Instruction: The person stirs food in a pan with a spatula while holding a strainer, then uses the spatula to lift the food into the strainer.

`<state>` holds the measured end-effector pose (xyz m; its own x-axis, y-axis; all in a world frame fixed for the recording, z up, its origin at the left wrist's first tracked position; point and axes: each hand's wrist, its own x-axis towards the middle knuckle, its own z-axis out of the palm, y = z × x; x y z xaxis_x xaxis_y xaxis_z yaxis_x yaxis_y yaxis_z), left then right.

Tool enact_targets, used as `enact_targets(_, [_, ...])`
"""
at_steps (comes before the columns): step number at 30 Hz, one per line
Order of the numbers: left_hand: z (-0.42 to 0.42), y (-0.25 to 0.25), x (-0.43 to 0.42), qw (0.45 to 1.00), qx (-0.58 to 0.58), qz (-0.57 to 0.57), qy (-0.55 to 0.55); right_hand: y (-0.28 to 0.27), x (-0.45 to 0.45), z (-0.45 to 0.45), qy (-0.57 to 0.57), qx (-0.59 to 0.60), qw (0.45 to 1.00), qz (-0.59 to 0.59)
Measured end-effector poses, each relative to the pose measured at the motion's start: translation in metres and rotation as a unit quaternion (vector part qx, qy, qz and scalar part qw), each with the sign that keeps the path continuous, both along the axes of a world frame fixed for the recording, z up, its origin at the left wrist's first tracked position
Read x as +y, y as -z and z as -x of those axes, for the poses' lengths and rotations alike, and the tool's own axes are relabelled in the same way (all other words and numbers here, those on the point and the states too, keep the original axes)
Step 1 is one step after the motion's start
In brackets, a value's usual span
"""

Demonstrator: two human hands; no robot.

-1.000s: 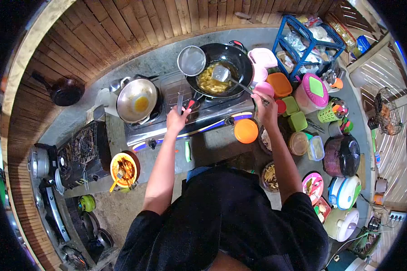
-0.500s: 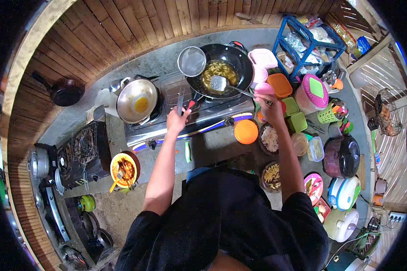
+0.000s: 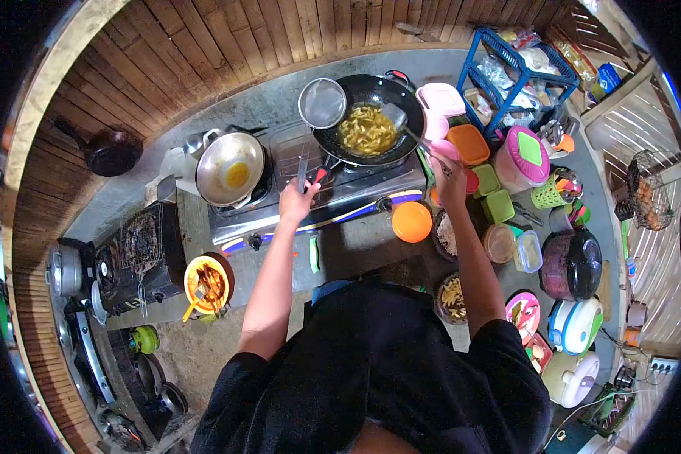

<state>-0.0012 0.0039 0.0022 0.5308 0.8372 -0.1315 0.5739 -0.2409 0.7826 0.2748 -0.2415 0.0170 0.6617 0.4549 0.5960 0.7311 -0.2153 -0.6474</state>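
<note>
On the stove stands a black wok (image 3: 408,102) with pale food pieces (image 3: 367,132) in bubbling oil. My left hand (image 3: 298,203) is closed around the handle of a round mesh strainer (image 3: 322,103), whose bowl hangs over the wok's left rim. The wok's red and black handle (image 3: 319,176) lies against or just beside these fingers; I cannot tell if they grip it too. My right hand (image 3: 449,180) is wrapped round the handle of a metal spatula (image 3: 394,115), its blade at the right inner side of the wok.
A silver pan (image 3: 230,170) with a little yellow oil sits on the left burner. An orange lid (image 3: 412,221) lies before the stove. Pink containers (image 3: 440,99), green boxes (image 3: 498,206) and a bowl of pale pieces (image 3: 452,297) crowd the right. A blue rack (image 3: 473,72) stands behind.
The spatula blade has moved from the middle of the wok to its right side, uncovering the food pieces. My right hand has shifted slightly. The left hand and strainer hold almost still.
</note>
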Motion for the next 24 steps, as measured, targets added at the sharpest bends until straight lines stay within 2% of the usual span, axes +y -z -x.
enact_targets(2, [0.000, 0.006, 0.002, 1.000, -0.009, -0.010, 0.005, 0.012, 0.003, 0.001, -0.043, 0.200, 0.978, -0.032])
enact_targets(3, [-0.001, 0.005, 0.002, 1.000, -0.010, -0.011, 0.005, 0.011, 0.005, 0.002, -0.043, 0.199, 0.979, -0.032])
enact_targets(5, [0.000, 0.004, 0.001, 1.000, -0.002, 0.003, -0.003, 0.010, 0.008, 0.006, -0.067, 0.281, 0.954, -0.085])
enact_targets(9, [0.000, 0.007, 0.002, 1.000, -0.003, -0.001, -0.003, 0.005, 0.013, 0.002, -0.083, 0.275, 0.949, -0.132])
enact_targets(12, [0.000, 0.009, 0.002, 1.000, -0.009, 0.005, -0.003, 0.008, 0.016, -0.010, -0.028, 0.202, 0.974, -0.098])
enact_targets(14, [0.000, 0.007, 0.002, 1.000, -0.004, -0.008, -0.001, 0.001, 0.017, -0.013, 0.046, 0.095, 0.994, -0.003])
enact_targets(18, [0.000, 0.002, 0.001, 1.000, -0.002, 0.002, -0.008, 0.004, 0.024, -0.013, 0.049, 0.012, 0.999, -0.019])
enact_targets(20, [0.000, 0.003, 0.001, 1.000, -0.001, 0.001, -0.002, -0.003, 0.026, -0.005, -0.021, 0.192, 0.980, -0.053])
enact_targets(21, [0.001, 0.003, 0.001, 1.000, -0.001, 0.002, -0.003, 0.001, 0.026, -0.006, -0.021, 0.192, 0.980, -0.052])
enact_targets(23, [0.000, 0.002, 0.000, 1.000, -0.006, 0.010, -0.010, 0.009, 0.028, -0.010, -0.073, 0.292, 0.949, -0.098])
enact_targets(24, [0.001, 0.004, 0.001, 1.000, -0.005, 0.010, -0.009, 0.011, 0.028, -0.011, -0.073, 0.292, 0.949, -0.097])
